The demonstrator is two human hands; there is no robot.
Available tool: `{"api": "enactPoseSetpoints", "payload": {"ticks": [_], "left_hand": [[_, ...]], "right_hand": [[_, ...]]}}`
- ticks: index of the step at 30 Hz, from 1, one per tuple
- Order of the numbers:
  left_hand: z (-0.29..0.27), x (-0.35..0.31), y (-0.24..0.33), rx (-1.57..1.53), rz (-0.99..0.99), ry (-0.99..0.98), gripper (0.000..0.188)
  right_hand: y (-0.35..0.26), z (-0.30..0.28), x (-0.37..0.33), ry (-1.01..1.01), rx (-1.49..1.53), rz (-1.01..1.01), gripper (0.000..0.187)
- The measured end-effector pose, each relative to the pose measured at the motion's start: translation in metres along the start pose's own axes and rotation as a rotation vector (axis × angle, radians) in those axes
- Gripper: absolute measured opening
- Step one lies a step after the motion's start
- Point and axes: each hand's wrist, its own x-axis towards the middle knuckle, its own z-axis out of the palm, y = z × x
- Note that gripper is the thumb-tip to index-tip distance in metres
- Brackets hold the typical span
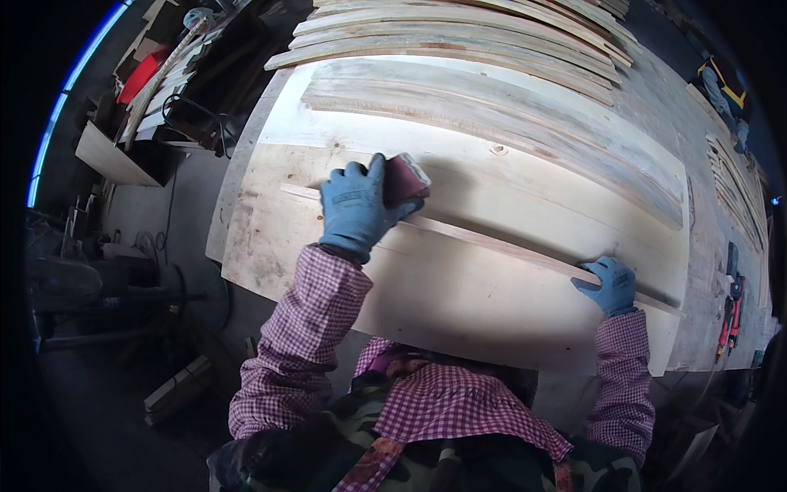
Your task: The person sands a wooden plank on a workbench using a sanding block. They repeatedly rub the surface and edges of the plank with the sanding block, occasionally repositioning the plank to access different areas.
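Observation:
My left hand [354, 209], in a blue-grey work glove, is closed around a dark red sanding block [403, 178] with a pale, worn edge. The block is just above the left part of a long, narrow wooden strip [492, 242]; I cannot tell whether it touches the wood. The strip runs across a pale plywood sheet [459, 303] in front of me, sloping down to the right. Near its right end, my gloved right hand [609, 284] grips the strip, fingers over the far side.
Wide rough boards [492, 123] lie beyond the strip, with stacked slats [459, 37] farther back. On the right are red-handled tools [728, 324] and more thin slats [734, 197]. Another person [725, 90] is at the far right. Scrap wood and machinery [98, 279] crowd the left.

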Motion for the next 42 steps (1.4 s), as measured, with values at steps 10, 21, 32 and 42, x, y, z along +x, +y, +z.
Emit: {"api": "enactPoseSetpoints", "payload": {"ticks": [10, 21, 32, 42], "left_hand": [[-0.025, 0.003, 0.152, -0.212, 0.429, -0.636, 0.092], [-0.043, 0.034, -0.107, 0.169, -0.189, -0.555, 0.084], [-0.012, -0.036, 0.167, -0.33, 0.567, -0.277, 0.09], [0.034, 0.023, -0.077, -0.098, -0.037, 0.237, 0.097]], "right_hand": [[-0.006, 0.007, -0.013, 0.045, -0.096, -0.009, 0.04], [-0.017, 0.001, -0.01, 0.049, -0.095, 0.011, 0.042], [0.004, -0.001, -0.001, -0.126, 0.03, 0.109, 0.035], [0.012, 0.009, 0.023, 0.123, -0.101, 0.067, 0.058]]}}
